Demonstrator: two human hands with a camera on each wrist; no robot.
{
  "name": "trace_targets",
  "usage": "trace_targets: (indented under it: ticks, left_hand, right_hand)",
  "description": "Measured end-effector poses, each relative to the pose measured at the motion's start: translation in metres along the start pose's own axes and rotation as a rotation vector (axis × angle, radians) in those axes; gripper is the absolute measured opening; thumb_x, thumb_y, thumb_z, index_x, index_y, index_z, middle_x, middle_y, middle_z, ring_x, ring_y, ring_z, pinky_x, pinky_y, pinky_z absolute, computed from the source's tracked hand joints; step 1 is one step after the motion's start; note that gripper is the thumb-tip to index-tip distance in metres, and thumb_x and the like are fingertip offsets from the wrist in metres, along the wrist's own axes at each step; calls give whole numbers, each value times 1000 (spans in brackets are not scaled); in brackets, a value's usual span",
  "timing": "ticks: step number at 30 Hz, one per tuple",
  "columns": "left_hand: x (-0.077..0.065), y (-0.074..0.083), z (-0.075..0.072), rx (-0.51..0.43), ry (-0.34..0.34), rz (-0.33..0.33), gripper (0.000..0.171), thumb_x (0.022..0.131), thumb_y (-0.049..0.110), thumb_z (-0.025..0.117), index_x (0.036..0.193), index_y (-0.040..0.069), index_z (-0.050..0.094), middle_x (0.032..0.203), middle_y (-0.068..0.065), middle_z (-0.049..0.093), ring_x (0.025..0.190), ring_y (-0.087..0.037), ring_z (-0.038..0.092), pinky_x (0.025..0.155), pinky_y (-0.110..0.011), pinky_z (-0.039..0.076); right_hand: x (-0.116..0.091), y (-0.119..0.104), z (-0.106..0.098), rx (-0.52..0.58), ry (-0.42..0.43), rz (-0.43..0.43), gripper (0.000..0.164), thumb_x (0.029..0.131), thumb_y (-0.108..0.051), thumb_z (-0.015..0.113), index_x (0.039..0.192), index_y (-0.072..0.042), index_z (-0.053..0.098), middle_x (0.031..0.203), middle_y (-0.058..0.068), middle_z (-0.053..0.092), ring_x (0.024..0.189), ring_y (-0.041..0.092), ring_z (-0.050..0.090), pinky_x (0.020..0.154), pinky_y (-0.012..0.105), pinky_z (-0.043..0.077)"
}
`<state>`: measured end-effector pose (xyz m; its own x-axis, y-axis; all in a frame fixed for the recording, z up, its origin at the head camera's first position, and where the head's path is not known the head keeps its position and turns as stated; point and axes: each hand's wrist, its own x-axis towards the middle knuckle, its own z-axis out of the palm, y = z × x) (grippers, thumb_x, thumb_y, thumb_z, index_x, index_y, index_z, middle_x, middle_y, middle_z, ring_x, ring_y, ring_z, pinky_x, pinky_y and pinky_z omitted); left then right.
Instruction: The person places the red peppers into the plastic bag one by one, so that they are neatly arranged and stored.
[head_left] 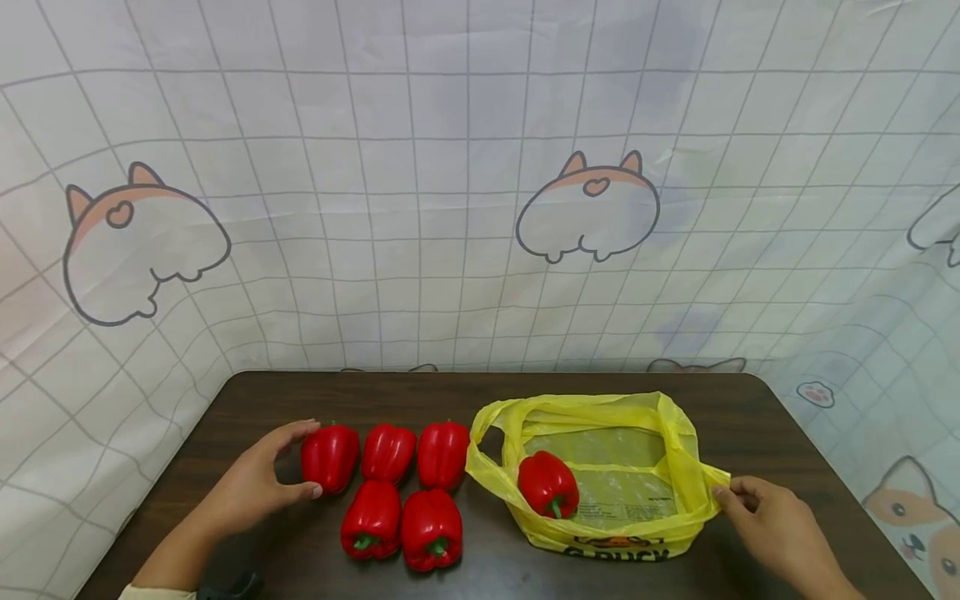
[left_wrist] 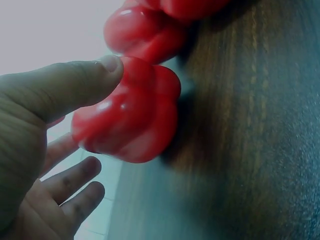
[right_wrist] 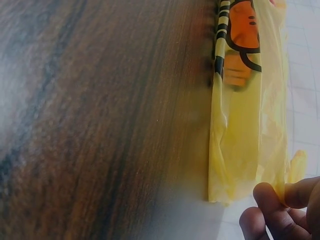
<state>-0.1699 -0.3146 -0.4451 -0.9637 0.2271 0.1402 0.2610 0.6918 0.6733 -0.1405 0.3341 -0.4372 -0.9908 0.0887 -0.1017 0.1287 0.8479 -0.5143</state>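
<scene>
Hand (head_left: 255, 483) at far L, we see, holds the first red pepper (head_left: 330, 460) b/w thumb and one finger; two other fingers stand off it. Next, on dark table (head_left: 495, 579), we find four more peppers (head_left: 388, 454) in two rows. Then comes yellow bag (head_left: 681, 532) w/ one pepper (head_left: 547, 482) inside, at its L side. R hand (head_left: 780, 525) pinches bag's R edge b/w thumb & finger.
</scene>
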Motion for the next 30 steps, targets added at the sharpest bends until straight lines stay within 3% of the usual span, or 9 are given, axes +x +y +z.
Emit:
trace_targets:
  ticks: [16, 30]
  left_hand:
    - [4, -10, 7, -13, -32, 31, 89, 78, 19, 92, 151, 5, 44, 146, -20, 51, 128, -43, 54, 104, -55, 45]
    - [4, -6, 6, -26, -6, 11, 86, 77, 20, 92, 149, 9, 47, 141, -18, 55, 123, -43, 58, 98, -56, 50]
  right_hand:
    - [2, -2, 3, -2, 18, 12, 49, 104, -34, 61, 120, 13, 65, 92, 6, 73, 75, 18, 63, 63, 42, 54]
    - [1, -2, 2, 14, -3, 20, 52, 104, -37, 60, 122, 12, 64, 92, 4, 73, 72, 15, 62, 61, 39, 53]
